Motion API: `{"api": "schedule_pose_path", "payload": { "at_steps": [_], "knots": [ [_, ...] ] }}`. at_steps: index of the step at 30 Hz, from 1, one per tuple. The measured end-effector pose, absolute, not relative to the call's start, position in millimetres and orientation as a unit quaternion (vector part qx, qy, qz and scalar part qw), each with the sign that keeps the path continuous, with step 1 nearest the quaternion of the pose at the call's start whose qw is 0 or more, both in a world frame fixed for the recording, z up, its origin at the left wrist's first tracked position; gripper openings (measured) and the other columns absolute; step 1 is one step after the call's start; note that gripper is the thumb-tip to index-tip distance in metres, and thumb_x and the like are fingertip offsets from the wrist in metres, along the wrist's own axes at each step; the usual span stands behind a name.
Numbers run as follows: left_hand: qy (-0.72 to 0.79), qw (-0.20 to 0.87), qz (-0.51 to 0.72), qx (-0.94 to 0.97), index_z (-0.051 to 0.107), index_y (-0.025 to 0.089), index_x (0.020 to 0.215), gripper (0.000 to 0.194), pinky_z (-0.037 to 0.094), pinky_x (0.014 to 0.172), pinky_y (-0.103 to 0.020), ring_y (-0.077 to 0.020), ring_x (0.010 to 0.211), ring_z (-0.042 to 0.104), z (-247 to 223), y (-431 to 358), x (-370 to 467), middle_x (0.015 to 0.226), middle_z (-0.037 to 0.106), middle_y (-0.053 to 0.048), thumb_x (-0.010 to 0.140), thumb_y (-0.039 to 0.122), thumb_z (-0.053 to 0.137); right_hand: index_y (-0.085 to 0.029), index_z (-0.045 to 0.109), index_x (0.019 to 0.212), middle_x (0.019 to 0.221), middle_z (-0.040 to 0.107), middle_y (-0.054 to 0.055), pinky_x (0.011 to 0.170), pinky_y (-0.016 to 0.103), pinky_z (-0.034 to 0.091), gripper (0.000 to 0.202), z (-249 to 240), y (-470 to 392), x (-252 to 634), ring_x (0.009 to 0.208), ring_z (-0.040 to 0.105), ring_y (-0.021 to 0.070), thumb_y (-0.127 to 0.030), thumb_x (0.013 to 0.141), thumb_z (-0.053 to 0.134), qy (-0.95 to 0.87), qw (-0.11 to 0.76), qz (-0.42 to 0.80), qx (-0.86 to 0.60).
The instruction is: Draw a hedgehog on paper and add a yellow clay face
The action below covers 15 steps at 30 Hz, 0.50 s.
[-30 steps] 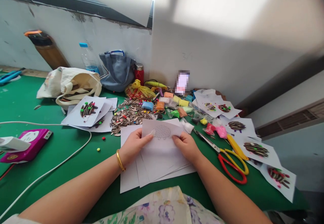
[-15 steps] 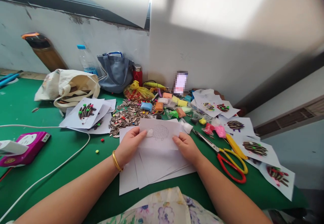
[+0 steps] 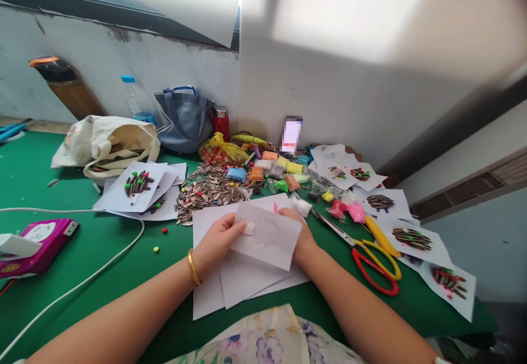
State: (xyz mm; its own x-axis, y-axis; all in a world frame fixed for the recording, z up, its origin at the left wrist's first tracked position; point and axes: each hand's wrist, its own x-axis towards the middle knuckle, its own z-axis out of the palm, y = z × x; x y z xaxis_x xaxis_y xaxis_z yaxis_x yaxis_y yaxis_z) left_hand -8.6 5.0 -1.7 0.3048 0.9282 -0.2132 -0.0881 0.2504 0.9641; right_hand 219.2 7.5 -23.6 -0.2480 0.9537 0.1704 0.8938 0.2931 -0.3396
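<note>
My left hand [image 3: 218, 240] pinches the left edge of a white sheet [image 3: 284, 243] that carries a faint pencil drawing of a rounded animal with small feet. Its thumb lies by a flattened white clay lump [image 3: 249, 228] at the left end of the drawing. The sheet is tilted, its right side lower. Behind that right side is my right hand [image 3: 307, 240]; the sheet hides most of its fingers, so their grip does not show. A small pink piece [image 3: 275, 207] shows just above the sheet's top edge, near those fingers. More blank paper [image 3: 208, 292] lies underneath.
Sunflower seeds [image 3: 209, 188] are heaped behind the paper, beside bagged coloured clay [image 3: 257, 174]. Scissors [image 3: 362, 254] and a yellow cutter [image 3: 381, 236] lie to the right. Finished seed pictures [image 3: 411, 238] line both sides. A white cable [image 3: 102, 268] crosses the left.
The sheet has turned clockwise and its right side has dropped. My right hand has moved from gripping its right edge to behind it. The pink piece has come into view.
</note>
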Motion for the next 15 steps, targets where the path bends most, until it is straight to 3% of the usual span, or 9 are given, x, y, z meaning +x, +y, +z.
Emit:
{"api": "schedule_pose_path", "payload": {
  "at_steps": [4,7,11,15],
  "knots": [
    [0.481,0.555,0.359,0.576,0.068,0.018,0.089,0.030,0.050,0.069,-0.031,-0.0227,0.079,0.063,-11,3,-5,0.086,0.069,-0.004,0.079,0.046,0.066,-0.027,0.070,0.107,0.099,0.064,0.004,0.072,0.027,0.041,0.020,-21,11,222,0.091,0.057,0.0207,-0.028,0.090,0.060,-0.801,0.127,0.080,-0.579],
    [0.482,0.526,0.360,0.601,0.065,0.019,0.102,0.031,0.051,0.077,-0.034,-0.0247,0.089,0.064,-16,5,-5,0.097,0.069,-0.006,0.082,0.042,0.062,-0.025,0.066,0.116,0.105,0.065,0.005,0.075,0.026,0.042,0.027,-18,13,225,0.097,0.058,0.0201,-0.024,0.090,0.058,-0.801,0.112,0.080,-0.582],
    [0.484,0.484,0.353,0.638,0.048,0.021,0.136,0.064,0.049,0.091,-0.038,-0.0267,0.103,0.063,-20,3,-7,0.114,0.065,-0.010,0.078,0.036,0.069,-0.020,0.067,0.115,0.105,0.067,0.009,0.079,0.028,0.043,0.027,-16,15,223,0.098,0.059,0.0217,-0.019,0.091,0.055,-0.801,0.094,0.055,-0.588],
    [0.448,0.460,0.320,0.697,0.028,0.028,0.152,0.095,0.043,0.105,-0.041,-0.0296,0.122,0.055,-18,-2,-12,0.135,0.056,-0.012,0.071,0.031,0.078,-0.018,0.069,0.110,0.097,0.068,0.011,0.078,0.030,0.043,0.027,-19,18,220,0.094,0.060,0.0229,-0.015,0.090,0.051,-0.806,0.080,0.015,-0.586]
  ]
}}
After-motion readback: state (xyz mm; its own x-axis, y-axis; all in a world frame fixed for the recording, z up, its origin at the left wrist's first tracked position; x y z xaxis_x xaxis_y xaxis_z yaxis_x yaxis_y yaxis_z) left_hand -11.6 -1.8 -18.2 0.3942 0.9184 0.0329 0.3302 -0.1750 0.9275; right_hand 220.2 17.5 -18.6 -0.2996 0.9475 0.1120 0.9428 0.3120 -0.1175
